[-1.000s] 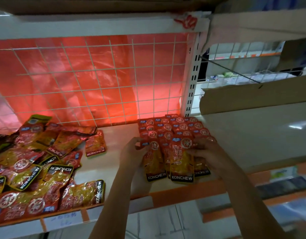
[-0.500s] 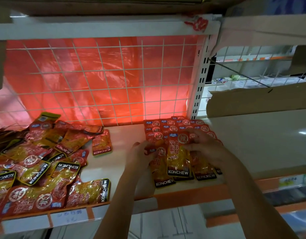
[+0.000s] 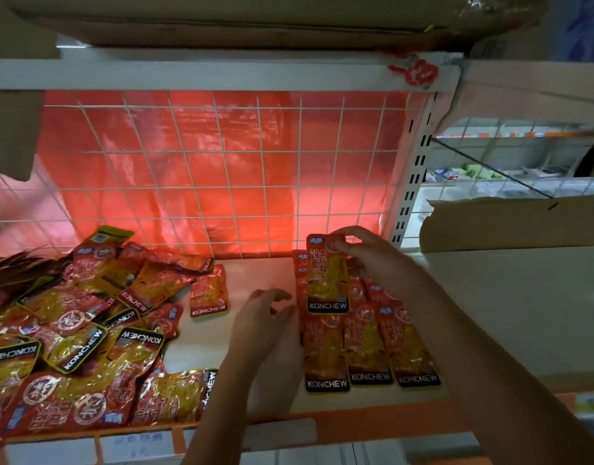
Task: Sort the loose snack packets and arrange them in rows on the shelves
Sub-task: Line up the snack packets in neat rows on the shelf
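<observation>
My right hand (image 3: 372,260) pinches the top edge of one red-and-yellow KONCHEW snack packet (image 3: 327,276) and holds it upright above the back of the arranged rows (image 3: 369,347) on the white shelf (image 3: 248,273). Those rows lie flat in overlapping columns, labels toward me. My left hand (image 3: 265,317) hovers just left of the rows with its fingers loosely curled, holding nothing. A loose pile of the same packets (image 3: 71,337) covers the left part of the shelf. One single packet (image 3: 209,293) lies apart between the pile and my left hand.
A white wire grid (image 3: 221,169) backed by red plastic closes the shelf's rear. A perforated upright post (image 3: 412,182) stands at the right. Cardboard (image 3: 510,223) lies on the neighbouring shelf to the right. An orange price rail (image 3: 339,427) runs along the front edge.
My right hand has lifted one packet off the front of the rows and carried it up toward the back. My left hand has let go of the rows and drawn slightly left.
</observation>
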The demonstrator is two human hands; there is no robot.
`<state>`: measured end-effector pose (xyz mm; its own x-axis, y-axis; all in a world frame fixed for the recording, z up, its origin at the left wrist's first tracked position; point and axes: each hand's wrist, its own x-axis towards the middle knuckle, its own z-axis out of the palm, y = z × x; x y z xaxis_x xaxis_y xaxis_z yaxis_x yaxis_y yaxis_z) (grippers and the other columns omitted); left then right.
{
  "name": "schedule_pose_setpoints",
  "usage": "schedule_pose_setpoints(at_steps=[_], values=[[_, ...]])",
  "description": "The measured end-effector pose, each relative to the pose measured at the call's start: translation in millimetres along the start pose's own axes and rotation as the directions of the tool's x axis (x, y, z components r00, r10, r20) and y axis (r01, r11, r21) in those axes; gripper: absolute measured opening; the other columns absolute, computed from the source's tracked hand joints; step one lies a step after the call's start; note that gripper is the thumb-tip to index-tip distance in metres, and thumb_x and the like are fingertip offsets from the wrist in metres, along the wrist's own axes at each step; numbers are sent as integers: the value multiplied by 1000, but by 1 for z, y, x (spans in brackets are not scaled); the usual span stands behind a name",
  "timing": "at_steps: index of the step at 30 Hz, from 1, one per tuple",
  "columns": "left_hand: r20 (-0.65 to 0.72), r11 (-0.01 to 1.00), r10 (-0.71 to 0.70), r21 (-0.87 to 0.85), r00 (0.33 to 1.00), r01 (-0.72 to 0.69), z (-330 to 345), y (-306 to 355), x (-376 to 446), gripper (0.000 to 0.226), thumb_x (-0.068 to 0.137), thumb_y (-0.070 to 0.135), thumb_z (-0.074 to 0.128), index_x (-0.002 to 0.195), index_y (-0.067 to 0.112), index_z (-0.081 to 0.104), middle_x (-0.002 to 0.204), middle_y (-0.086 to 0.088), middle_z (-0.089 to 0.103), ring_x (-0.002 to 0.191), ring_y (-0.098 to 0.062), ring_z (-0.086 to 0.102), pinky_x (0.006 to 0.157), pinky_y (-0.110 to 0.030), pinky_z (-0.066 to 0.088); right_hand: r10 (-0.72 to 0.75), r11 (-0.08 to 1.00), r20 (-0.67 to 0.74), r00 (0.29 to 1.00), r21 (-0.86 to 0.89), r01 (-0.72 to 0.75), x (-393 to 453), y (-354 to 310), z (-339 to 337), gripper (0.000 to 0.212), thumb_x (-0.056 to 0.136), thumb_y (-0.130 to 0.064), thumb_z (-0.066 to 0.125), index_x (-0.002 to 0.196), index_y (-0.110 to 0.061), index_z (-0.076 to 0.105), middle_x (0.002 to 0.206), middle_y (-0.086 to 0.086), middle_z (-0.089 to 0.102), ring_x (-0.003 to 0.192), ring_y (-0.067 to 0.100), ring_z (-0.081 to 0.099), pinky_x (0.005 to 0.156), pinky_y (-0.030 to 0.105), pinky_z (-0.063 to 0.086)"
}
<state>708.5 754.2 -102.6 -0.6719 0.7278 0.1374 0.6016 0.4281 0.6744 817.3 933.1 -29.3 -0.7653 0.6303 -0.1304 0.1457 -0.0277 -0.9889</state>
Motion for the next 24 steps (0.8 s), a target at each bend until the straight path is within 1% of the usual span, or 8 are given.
schedule_pose_setpoints(at_steps=[6,8,10,12,14,16,20,24], values=[[-90,993,29,114,996,-18,-33,-29,8,25,90,26,62,114,20,63,115,0,61,87,-8,53,68,-18,37,64,991,82,995,-122,-54,54,-12,39,16,90,-6,60,104,-11,53,98,17,62,72,28,64,70,39,56],[-119,989,24,144,993,-7,-39,-37,11,24,88,27,64,111,19,65,113,-2,61,82,-10,53,67,-23,38,76,985,97,992,-161,-60,67,-13,50,17,89,-5,61,103,-8,52,90,16,62,69,26,63,65,36,57],[-125,983,25,185,992,-2,-43,-42,13,24,87,28,65,110,19,66,113,-2,61,82,-14,56,69,-26,41,63,973,92,994,-228,-41,79,-10,57,17,87,-5,64,99,-7,52,83,11,60,64,22,62,55,27,57],[-120,980,15,198,993,9,-45,-46,15,24,87,28,65,110,20,67,113,-2,61,87,-18,59,72,-29,46,11,940,69,998,-341,13,92,-5,61,14,85,-5,67,93,-8,56,86,11,58,66,20,61,56,26,56],[-107,977,12,212,994,12,-46,-48,16,25,87,30,65,110,21,66,114,-2,60,91,-18,60,76,-31,48,-73,863,57,996,-497,92,104,0,63,13,82,-10,71,92,-8,63,96,14,61,80,24,63,67,31,55],[-90,972,24,235,996,-3,-46,-50,15,26,88,32,64,112,22,65,114,-2,60,91,-17,61,78,-32,50,-158,729,62,986,-666,159,111,6,64,16,81,-14,72,95,-7,69,103,12,67,93,25,63,71,27,46],[-72,970,20,244,997,-2,-46,-53,12,27,89,35,61,113,24,64,114,2,58,93,-13,60,80,-29,48,-281,593,52,958,-775,216,111,20,68,15,85,-20,66,97,-13,70,103,4,70,97,21,62,74,26,40],[-73,974,39,226,997,-22,-46,-59,11,25,88,33,62,111,22,65,109,3,58,87,-8,55,73,-21,40,-310,378,81,947,-904,200,110,31,68,20,90,-30,57,104,-18,65,107,1,67,102,21,59,80,28,41]])
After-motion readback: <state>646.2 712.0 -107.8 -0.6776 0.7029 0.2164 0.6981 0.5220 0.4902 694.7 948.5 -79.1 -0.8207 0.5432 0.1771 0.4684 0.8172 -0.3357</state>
